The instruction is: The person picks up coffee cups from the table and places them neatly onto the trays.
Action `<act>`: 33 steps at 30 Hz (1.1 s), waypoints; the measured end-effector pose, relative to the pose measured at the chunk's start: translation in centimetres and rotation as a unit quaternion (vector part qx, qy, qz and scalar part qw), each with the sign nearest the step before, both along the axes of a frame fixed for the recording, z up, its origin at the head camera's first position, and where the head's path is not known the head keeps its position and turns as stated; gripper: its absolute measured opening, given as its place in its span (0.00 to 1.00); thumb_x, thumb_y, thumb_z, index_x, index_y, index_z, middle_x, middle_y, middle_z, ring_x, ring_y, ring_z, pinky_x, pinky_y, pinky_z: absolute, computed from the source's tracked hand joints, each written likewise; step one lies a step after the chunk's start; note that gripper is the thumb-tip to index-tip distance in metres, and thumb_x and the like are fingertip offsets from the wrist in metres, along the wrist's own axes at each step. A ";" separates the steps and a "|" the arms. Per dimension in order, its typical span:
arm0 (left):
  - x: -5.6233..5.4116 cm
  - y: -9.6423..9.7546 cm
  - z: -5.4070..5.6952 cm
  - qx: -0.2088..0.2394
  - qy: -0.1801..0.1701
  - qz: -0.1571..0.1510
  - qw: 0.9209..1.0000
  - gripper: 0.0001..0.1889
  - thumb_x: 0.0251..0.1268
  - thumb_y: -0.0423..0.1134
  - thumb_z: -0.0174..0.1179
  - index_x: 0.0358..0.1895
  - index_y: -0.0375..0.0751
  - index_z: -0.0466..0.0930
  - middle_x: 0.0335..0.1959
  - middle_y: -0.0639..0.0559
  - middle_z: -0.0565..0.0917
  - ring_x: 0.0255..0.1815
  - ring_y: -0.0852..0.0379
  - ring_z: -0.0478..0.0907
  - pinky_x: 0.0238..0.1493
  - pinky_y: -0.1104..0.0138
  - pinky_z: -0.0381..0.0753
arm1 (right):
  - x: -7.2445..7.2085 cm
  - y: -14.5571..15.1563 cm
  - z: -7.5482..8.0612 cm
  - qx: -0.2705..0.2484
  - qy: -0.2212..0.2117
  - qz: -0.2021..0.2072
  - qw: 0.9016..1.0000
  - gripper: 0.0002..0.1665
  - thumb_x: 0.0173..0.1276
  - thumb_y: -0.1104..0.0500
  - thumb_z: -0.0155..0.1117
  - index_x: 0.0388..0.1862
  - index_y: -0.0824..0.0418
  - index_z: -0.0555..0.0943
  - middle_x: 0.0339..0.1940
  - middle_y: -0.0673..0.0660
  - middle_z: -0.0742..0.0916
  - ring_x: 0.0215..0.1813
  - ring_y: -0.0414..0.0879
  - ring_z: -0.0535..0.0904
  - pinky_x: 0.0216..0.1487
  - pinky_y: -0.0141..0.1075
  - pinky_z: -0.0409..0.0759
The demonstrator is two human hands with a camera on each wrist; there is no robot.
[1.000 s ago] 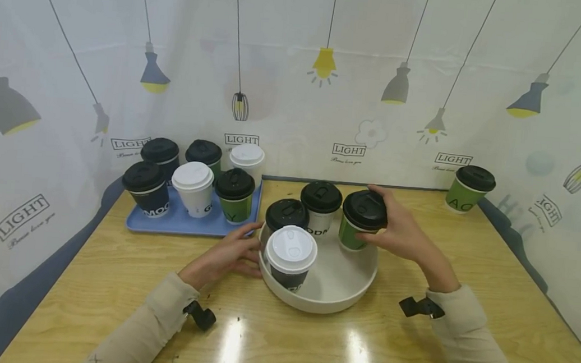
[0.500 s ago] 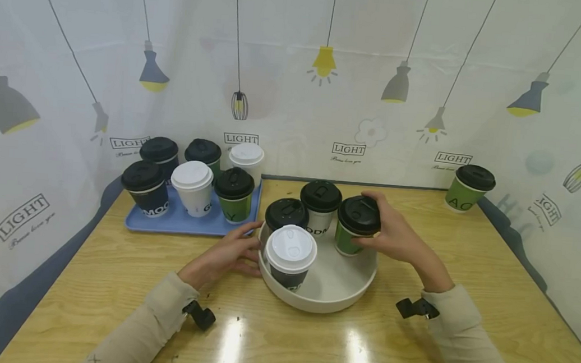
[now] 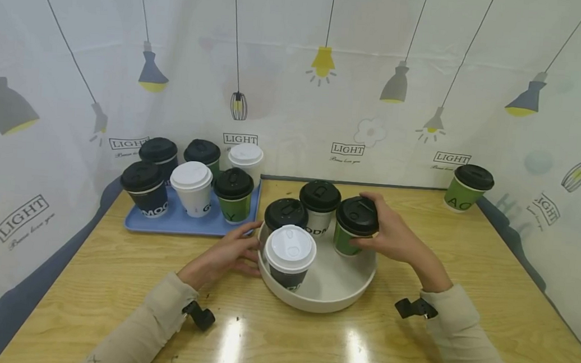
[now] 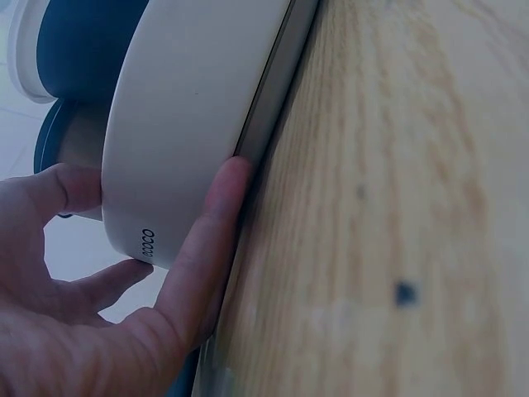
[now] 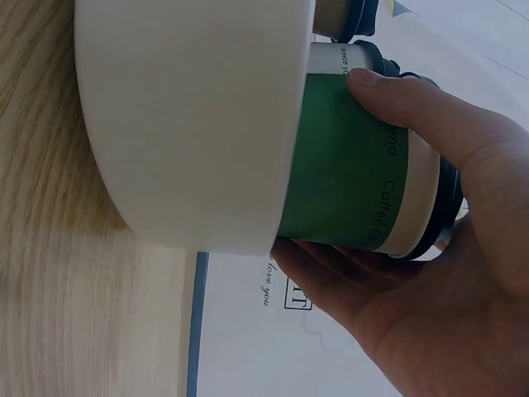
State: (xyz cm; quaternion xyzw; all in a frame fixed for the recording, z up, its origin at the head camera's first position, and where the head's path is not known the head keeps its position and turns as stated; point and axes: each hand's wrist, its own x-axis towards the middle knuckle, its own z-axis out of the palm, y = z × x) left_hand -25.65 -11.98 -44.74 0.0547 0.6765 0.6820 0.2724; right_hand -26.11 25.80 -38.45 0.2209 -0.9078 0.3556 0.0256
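A round cream bowl [image 3: 327,305] stands mid-table with several lidded coffee cups in it. My right hand [image 3: 393,233] grips a green coffee cup [image 5: 351,169] with a black lid, thumb on one side and fingers on the other. That cup stands upright inside the bowl's right side. My left hand [image 3: 229,256] rests spread fingers [image 4: 198,256] against the bowl's outer left wall. Near the left hand, inside the bowl, are a white-lidded dark cup [image 3: 290,254] and a black-lidded cup [image 3: 286,214]. Behind them is a white cup with a black lid [image 3: 320,203].
On the left, a blue tray [image 3: 201,229] holds two rows of lidded cups, among them a white cup [image 3: 192,191] and a green cup [image 3: 234,197]. Another green cup [image 3: 467,188] stands alone at the back right, near the printed curtain [image 3: 288,63].
My right hand has brought the green cup down and slightly left and nearer within the bowl; it has hardly moved in the last half second. The left hand has stayed at the bowl.
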 end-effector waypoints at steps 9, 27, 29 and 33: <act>0.1 0.0 0.1 0.003 0.004 0.003 1.000 0.36 0.78 0.36 0.46 0.84 0.44 0.45 0.53 0.38 0.81 0.41 0.51 0.88 0.47 0.51 0.92 | 0.0 0.0 0.0 0.004 -0.006 0.002 1.000 0.65 0.53 0.59 0.86 0.81 0.63 0.53 0.74 0.72 0.72 0.74 0.69 0.71 0.76 0.66 0.68; 0.2 0.1 0.2 0.001 0.001 0.002 1.000 0.35 0.79 0.37 0.46 0.85 0.45 0.45 0.52 0.39 0.82 0.41 0.52 0.88 0.48 0.51 0.92 | 0.2 0.2 0.5 0.015 -0.033 0.005 0.999 0.71 0.55 0.55 0.85 0.85 0.59 0.45 0.77 0.72 0.70 0.76 0.69 0.68 0.77 0.67 0.65; 0.2 0.1 0.1 0.002 0.001 0.003 1.000 0.36 0.79 0.37 0.46 0.85 0.44 0.45 0.52 0.39 0.81 0.41 0.52 0.88 0.48 0.51 0.92 | 0.2 0.3 0.5 0.018 -0.032 0.005 0.999 0.71 0.55 0.56 0.85 0.85 0.58 0.46 0.77 0.72 0.70 0.76 0.69 0.68 0.77 0.67 0.65; 0.1 0.1 0.0 0.002 0.002 0.003 1.000 0.36 0.79 0.37 0.46 0.85 0.45 0.45 0.53 0.39 0.81 0.41 0.52 0.88 0.47 0.52 0.92 | 0.2 0.4 0.4 0.022 -0.027 0.007 0.999 0.69 0.54 0.57 0.85 0.84 0.57 0.48 0.76 0.72 0.71 0.75 0.69 0.69 0.76 0.66 0.67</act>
